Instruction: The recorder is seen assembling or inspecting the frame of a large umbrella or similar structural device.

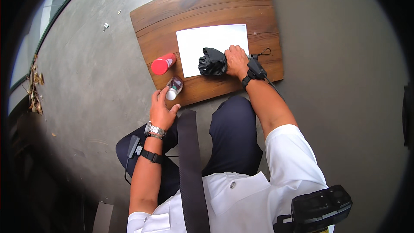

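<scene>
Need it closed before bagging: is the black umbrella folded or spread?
Folded. The umbrella lies bunched into a compact bundle on the white sheet, under the right hand.

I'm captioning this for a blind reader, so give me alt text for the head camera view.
Seen from above, a seated person's right hand grips a folded black umbrella lying on a white sheet on a small wooden table. Their left hand rests at the table's near edge beside a clear bottle, with a red bottle farther along.

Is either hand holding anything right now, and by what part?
The right hand grips the folded black umbrella at its handle end, over the white sheet. The left hand holds nothing; its fingertips are at the clear bottle.
</scene>
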`<state>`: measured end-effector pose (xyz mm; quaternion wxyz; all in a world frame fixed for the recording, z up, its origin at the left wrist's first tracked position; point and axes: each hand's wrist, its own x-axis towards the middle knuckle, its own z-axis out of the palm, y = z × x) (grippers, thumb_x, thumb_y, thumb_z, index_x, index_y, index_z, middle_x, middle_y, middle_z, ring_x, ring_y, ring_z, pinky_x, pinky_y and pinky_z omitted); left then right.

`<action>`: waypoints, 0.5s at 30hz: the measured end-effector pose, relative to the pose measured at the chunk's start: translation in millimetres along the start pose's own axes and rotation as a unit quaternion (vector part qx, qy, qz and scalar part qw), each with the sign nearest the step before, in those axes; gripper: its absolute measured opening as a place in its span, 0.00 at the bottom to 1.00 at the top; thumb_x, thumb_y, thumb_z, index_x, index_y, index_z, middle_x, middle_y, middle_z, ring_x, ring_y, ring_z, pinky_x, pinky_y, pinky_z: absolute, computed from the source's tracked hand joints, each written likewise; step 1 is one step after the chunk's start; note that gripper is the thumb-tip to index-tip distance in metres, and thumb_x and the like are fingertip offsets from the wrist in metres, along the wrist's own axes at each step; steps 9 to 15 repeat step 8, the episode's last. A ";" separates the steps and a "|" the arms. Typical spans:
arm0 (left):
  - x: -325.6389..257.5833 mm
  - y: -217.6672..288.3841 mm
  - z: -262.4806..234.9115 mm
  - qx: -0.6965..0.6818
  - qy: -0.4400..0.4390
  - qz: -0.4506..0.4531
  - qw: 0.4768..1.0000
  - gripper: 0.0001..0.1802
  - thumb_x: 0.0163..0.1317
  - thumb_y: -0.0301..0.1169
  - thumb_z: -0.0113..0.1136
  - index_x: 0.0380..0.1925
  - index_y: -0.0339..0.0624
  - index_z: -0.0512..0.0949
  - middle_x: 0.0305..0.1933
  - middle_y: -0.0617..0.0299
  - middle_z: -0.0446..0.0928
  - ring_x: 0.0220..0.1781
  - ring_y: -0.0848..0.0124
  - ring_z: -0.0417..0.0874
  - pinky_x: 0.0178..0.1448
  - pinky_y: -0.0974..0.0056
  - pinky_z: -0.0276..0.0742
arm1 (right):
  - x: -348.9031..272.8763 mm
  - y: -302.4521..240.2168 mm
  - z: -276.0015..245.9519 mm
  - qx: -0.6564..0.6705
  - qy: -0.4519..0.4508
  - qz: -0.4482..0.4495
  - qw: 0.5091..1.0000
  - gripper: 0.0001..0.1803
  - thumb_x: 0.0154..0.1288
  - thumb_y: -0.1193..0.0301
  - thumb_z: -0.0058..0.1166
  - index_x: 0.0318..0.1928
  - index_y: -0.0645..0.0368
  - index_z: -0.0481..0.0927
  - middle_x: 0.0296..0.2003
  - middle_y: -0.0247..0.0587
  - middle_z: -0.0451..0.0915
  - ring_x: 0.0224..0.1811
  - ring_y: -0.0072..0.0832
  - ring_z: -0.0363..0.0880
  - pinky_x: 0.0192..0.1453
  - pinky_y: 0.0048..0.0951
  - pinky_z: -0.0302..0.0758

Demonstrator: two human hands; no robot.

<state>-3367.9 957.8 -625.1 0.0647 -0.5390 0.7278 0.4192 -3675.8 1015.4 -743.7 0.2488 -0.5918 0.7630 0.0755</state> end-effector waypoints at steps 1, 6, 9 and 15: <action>3.1 -3.8 1.8 0.016 0.011 0.010 1.000 0.36 0.44 0.29 0.70 0.57 0.45 0.67 0.57 0.50 0.65 0.48 0.56 0.75 0.47 0.60 0.77 | -0.8 -3.9 -6.3 0.034 -0.036 0.003 0.999 0.23 0.42 0.71 0.63 0.42 0.57 0.72 0.42 0.48 0.70 0.51 0.44 0.69 0.54 0.37 0.68; 17.1 -9.6 16.7 0.060 0.029 0.038 0.997 0.35 0.44 0.30 0.72 0.55 0.43 0.68 0.55 0.50 0.66 0.49 0.56 0.75 0.54 0.58 0.74 | -18.3 23.6 -10.0 0.296 0.110 0.244 0.917 0.34 0.38 0.61 0.71 0.45 0.62 0.69 0.44 0.55 0.71 0.50 0.49 0.71 0.55 0.41 0.69; 22.5 -6.9 21.2 0.052 -0.010 0.004 0.999 0.34 0.45 0.32 0.71 0.55 0.43 0.69 0.57 0.50 0.66 0.54 0.55 0.73 0.57 0.56 0.72 | -15.8 41.0 -7.5 0.343 0.093 0.336 0.872 0.38 0.40 0.57 0.70 0.52 0.60 0.68 0.50 0.55 0.71 0.53 0.46 0.71 0.58 0.40 0.68; 22.5 -6.9 21.2 0.052 -0.010 0.004 0.999 0.34 0.45 0.32 0.71 0.55 0.43 0.69 0.57 0.50 0.66 0.54 0.55 0.73 0.57 0.56 0.72 | -15.8 41.0 -7.5 0.343 0.093 0.336 0.872 0.38 0.40 0.57 0.70 0.52 0.60 0.68 0.50 0.55 0.71 0.53 0.46 0.71 0.58 0.40 0.68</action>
